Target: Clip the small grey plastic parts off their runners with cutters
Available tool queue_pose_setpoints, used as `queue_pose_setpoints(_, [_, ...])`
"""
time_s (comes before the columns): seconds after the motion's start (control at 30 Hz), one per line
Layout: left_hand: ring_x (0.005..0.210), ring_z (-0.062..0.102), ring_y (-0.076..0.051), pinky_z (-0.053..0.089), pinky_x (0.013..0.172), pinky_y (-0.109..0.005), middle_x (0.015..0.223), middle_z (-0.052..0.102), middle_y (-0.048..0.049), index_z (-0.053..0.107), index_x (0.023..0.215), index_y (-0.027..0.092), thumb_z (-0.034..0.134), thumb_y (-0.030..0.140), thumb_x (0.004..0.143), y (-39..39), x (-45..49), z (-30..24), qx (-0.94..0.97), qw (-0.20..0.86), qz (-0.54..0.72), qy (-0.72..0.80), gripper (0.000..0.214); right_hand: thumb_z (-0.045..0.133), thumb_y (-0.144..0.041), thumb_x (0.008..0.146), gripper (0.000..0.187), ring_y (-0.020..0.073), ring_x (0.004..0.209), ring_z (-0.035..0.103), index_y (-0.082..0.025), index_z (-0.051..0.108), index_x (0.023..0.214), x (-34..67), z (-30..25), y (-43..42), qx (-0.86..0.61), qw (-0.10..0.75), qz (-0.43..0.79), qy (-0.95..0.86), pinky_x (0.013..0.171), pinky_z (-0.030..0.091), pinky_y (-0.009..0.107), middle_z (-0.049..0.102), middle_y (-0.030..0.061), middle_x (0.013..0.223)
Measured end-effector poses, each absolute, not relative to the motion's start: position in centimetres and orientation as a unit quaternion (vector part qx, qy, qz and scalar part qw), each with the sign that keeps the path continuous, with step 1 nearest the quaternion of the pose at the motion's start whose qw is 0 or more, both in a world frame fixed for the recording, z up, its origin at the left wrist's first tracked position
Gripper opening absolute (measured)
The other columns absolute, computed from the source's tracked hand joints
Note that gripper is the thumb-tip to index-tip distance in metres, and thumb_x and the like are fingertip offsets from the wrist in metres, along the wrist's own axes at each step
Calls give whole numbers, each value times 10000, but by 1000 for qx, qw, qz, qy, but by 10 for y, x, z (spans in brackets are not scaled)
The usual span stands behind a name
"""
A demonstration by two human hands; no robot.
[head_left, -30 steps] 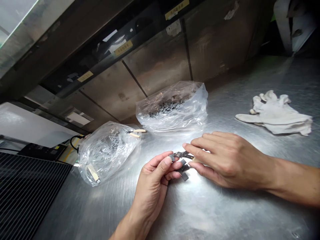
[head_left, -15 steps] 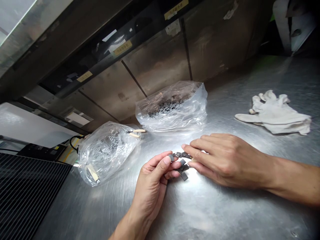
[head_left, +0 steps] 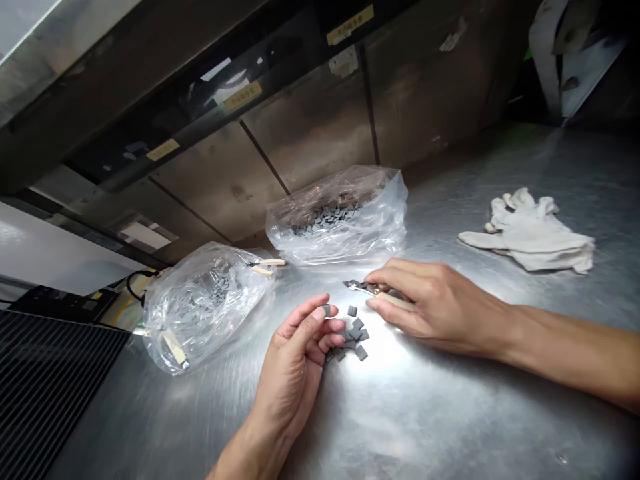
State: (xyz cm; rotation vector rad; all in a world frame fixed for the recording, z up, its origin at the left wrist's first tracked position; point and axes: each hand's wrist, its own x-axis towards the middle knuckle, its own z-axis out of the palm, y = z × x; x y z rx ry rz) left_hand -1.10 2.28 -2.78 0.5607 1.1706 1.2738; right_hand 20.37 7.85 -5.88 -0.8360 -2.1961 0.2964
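So here's our bench right now: a loose little heap of flat grey chips (head_left: 353, 337) lies out on the steel table (head_left: 450, 413), just beside the curled fingertips of our left hand (head_left: 293, 363). That hand's thumb and forefinger look to be pinching one chip (head_left: 327, 310) on its own, though it's small enough that we can't swear to it. Our right hand (head_left: 435, 307) has its fingers closed around a pair of cream-handled side cutters (head_left: 373, 289), tips pointing left, just past the heap. We'd guess the chips are light, stiff and maybe a bit brittle, and on slick steel they'd probably skate, so edge-on between thumb and forefinger seems the best hold. The cutters want holding by the handles. Further back sit two clear plastic bags (head_left: 340, 230) of similar chips, a second pair of cutters (head_left: 265, 265), and off right, a white cotton glove (head_left: 530, 233).
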Motion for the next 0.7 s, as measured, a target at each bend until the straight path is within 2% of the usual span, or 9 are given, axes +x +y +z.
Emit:
queue_pose_setpoints(0.13, [740, 720, -141, 597, 631, -204, 880, 736, -77, 729, 983, 105, 668, 82, 888, 30, -16, -31, 224, 596, 566, 524, 115, 641, -252, 904, 147, 173, 803, 629, -180, 643, 1032, 196, -66, 77, -369, 339, 226, -835, 711, 443, 297, 687, 35, 947])
queue_pose_setpoints(0.3, [740, 711, -139, 595, 647, -208, 882, 710, -96, 671, 915, 92, 550, 30, 906, 37, -18, -35, 222, 604, 556, 526, 136, 634, -221, 859, 175, 168, 740, 611, -205, 597, 1030, 181, -63, 78, -421, 314, 233, -819, 677, 413, 290, 699, 21, 914])
queue_pose_setpoints(0.43, [724, 692, -133, 584, 625, -199, 877, 686, -88, 657, 929, 87, 546, 71, 937, 39, -18, -36, 214, 623, 555, 507, 112, 689, -273, 839, 240, 172, 772, 619, -221, 591, 1052, 170, -61, 78, -454, 279, 240, -812, 705, 410, 288, 706, 5, 923])
queue_pose_setpoints(0.57, [656, 647, -109, 554, 570, -179, 836, 665, -70, 650, 1003, 74, 553, 41, 924, 38, -19, -37, 215, 641, 541, 500, 129, 718, -270, 804, 289, 177, 782, 621, -234, 618, 1073, 162, -58, 80, -492, 240, 251, -799, 709, 408, 295, 712, -14, 891])
queue_pose_setpoints(0.7, [593, 598, -95, 508, 502, -172, 781, 633, -43, 635, 1053, 72, 543, 24, 899, 36, -19, -34, 222, 650, 531, 496, 185, 744, -257, 791, 281, 170, 760, 611, -193, 645, 1046, 154, -52, 85, -514, 218, 268, -785, 714, 458, 312, 687, -1, 877])
